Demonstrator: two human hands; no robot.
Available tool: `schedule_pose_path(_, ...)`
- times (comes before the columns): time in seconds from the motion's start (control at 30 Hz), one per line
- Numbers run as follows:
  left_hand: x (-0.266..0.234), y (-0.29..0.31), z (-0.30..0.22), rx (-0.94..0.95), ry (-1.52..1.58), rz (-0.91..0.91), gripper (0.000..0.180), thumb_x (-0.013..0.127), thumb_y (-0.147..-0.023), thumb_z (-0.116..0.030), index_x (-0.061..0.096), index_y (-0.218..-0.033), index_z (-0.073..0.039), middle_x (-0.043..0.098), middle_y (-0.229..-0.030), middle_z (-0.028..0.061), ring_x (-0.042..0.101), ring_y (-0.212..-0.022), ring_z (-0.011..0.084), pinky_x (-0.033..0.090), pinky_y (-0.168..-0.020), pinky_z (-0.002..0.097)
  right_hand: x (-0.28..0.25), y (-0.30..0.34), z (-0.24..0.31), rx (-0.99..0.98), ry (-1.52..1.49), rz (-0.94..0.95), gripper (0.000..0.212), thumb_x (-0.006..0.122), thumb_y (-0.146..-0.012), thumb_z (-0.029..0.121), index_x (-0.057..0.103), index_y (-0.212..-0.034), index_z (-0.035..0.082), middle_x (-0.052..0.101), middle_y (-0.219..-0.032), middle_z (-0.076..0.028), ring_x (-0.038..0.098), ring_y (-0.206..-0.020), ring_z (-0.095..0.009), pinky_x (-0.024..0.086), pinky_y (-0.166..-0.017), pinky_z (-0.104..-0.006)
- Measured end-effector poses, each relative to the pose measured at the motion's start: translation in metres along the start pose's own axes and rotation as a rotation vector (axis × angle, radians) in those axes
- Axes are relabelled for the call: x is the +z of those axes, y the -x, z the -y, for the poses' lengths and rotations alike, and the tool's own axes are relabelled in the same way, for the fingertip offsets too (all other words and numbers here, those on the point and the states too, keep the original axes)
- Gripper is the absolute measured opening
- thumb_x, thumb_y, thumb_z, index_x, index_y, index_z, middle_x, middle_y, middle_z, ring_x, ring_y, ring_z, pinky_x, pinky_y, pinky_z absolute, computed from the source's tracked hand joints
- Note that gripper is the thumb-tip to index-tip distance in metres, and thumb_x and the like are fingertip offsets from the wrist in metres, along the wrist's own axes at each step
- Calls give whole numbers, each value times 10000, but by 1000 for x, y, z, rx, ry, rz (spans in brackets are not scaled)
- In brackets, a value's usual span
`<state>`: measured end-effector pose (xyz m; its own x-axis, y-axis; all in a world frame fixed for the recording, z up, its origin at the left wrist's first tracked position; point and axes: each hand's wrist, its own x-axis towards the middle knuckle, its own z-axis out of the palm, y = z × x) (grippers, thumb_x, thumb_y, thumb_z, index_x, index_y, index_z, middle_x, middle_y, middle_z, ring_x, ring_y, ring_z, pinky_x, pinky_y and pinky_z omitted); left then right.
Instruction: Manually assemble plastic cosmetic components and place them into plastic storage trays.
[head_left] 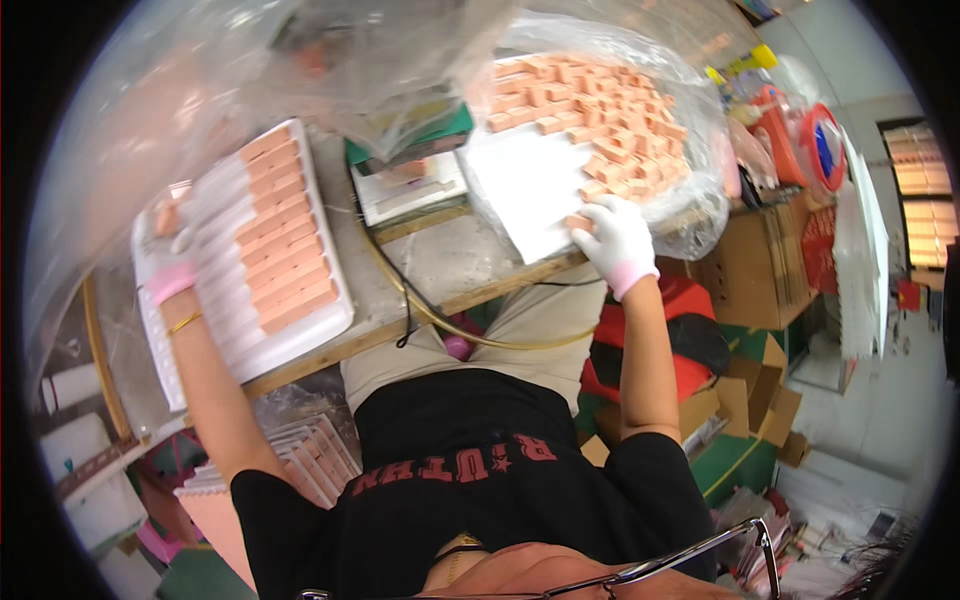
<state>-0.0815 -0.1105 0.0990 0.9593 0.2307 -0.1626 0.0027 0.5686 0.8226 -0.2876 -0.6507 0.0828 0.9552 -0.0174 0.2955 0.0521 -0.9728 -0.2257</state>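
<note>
My left hand (170, 245), in a white glove with a pink cuff, is over the left side of a white ridged tray (338, 305). Its fingers are bent together around something small and peach-coloured, too blurred to name. Rows of peach blocks (285, 235) fill the tray's right side. At the near edge of a loose pile of similar blocks (610, 120), my right hand (618, 243), gloved the same way, pinches a peach block (578, 222). That pile lies on a white sheet or board (525, 185) with clear plastic around it.
Between tray and pile stands a green-edged machine (410, 150), with a cable and hose (400, 280) hanging to the bench edge. Clear plastic sheeting (380, 60) hangs over the far side. Cardboard boxes (745, 265) stand at right; stacked trays (310, 460) sit low at left.
</note>
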Motion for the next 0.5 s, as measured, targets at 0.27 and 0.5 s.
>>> schedule_pose_path(0.27, 53, 11, 96, -256, 260, 188, 198, 602, -893, -203, 602, -1035, -65, 628, -982, 29, 590, -889, 147, 517, -769, 311, 20, -21, 76, 88, -602, 22, 273, 680, -794, 144, 619, -1028, 19, 641, -890, -121, 615, -803, -212, 487, -700, -299)
schedule_pose_path(0.5, 94, 115, 111, -378, -117, 452, 320, 577, -915, -219, 553, -1151, -4, 597, -1048, 53, 564, -913, 122, 469, -712, 240, 38, -41, 122, -7, -1031, 111, 313, 636, -838, 117, 576, -1120, -5, 630, -958, -103, 608, -859, -182, 484, -775, -282)
